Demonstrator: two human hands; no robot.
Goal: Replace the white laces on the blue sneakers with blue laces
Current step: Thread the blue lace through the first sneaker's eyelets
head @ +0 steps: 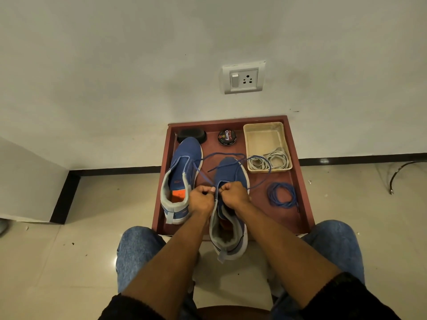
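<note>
head view, both hands (217, 195) pinching blue lace (227, 154) over sneaker (230, 174)

two blue sneakers (184, 162), two blue laces (280, 195), one polish tin (227, 136)

Dim, warm indoor light, slightly yellow cast. Soft shadows under hands (217, 195) and forearms. Bright glare patch on glossy floor tiles (116, 259) below-left of hands. Wide-angle distortion: skirting line bends, wall (115, 65) bulges at edges. Focus fairly even, mild softness toward corners.
</note>
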